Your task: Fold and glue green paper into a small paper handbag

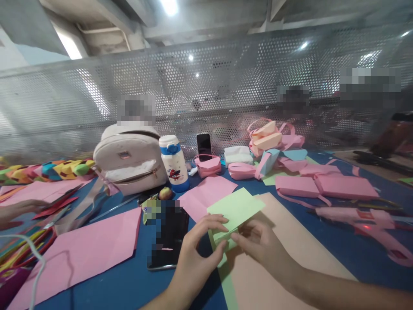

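Note:
A light green sheet of paper is being folded low in the middle of the blue table. My left hand pinches its near left edge between thumb and fingers. My right hand pinches the same folded edge from the right, fingertips almost meeting the left hand's. Part of the green paper runs down under my hands, and a beige sheet lies beneath it.
A black phone lies left of my hands, beside a large pink sheet. Farther back stand a pale backpack, a white and blue bottle, an upright phone and pink paper bags. Another person's hand rests at far left.

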Available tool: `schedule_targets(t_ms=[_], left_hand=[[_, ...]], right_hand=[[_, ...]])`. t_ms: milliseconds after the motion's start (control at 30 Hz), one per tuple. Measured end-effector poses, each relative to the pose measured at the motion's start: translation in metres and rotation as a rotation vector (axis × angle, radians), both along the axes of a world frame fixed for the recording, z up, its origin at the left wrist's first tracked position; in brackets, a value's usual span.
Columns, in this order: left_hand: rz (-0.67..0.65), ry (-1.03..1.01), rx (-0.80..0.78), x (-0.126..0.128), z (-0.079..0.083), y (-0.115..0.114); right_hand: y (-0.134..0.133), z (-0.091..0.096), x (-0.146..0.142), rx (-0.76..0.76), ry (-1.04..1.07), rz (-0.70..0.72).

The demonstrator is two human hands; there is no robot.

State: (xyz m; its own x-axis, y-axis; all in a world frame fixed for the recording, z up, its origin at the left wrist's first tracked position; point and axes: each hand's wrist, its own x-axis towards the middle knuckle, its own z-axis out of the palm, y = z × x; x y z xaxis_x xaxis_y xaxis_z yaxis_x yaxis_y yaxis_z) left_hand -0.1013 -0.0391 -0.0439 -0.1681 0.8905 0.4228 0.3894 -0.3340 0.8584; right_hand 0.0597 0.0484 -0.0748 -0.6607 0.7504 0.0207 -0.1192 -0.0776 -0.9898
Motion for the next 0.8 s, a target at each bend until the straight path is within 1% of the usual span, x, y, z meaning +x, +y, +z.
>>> schedule_targets(t_ms=[167,300,500,600,800], left_hand=[[-0.018,0.030,0.000,-0.001,0.000,0.000],[-0.035,0.079,0.010,0.000,0.000,0.001],[-0.029,0.114,0.015,0.001,0.003,0.001],[-0.024,0.117,-0.001,0.001,0.003,0.000],[0.030,0.142,-0.008,0.002,0.004,0.000]], right_hand=[[0.001,-0.006,0.000,0.022,-0.056,-0.034],[0.003,-0.008,0.000,0.031,-0.049,-0.019],[0.001,-0.001,0.000,0.013,-0.058,-0.025],[-0.001,0.003,0.000,0.026,-0.064,-0.032],[0.000,0.003,-0.001,0.024,-0.063,-0.040]])
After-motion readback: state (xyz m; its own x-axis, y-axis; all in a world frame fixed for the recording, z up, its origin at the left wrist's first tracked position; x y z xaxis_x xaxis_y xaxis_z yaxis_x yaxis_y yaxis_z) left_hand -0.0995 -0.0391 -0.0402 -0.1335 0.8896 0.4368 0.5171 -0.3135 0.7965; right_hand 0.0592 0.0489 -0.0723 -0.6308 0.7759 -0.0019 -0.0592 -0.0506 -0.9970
